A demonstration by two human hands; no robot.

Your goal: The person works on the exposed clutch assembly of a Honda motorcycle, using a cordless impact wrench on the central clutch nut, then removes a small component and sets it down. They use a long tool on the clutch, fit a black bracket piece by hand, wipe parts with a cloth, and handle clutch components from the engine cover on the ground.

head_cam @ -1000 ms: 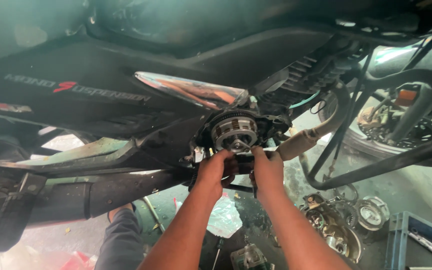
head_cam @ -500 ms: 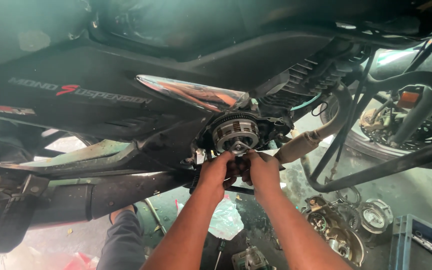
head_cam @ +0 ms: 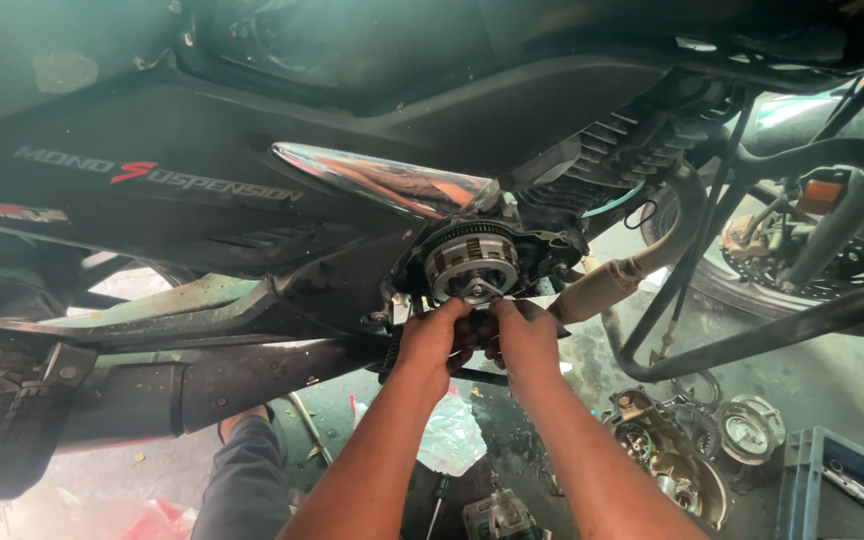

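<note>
A black motorcycle lies tilted over me, its engine side open. A round metal clutch assembly (head_cam: 470, 262) with a toothed rim shows in the opening. My left hand (head_cam: 435, 338) and my right hand (head_cam: 524, 335) reach up side by side just below the clutch, fingertips touching its lower edge and the casing there. Whether either hand holds a small part is hidden by the fingers. A chrome exhaust heat shield (head_cam: 382, 183) gleams above and left of the clutch.
The exhaust pipe (head_cam: 602, 285) runs right of my hands, with a black crash-guard tube (head_cam: 752, 335) beyond it. Loose engine covers and clutch parts (head_cam: 687, 455) lie on the wet floor. A blue crate (head_cam: 832, 485) stands at the lower right. My knee (head_cam: 247, 470) shows at the lower left.
Both hands have stayed at the clutch's lower edge; the fingers have drawn slightly closer together. The view has shifted a little.
</note>
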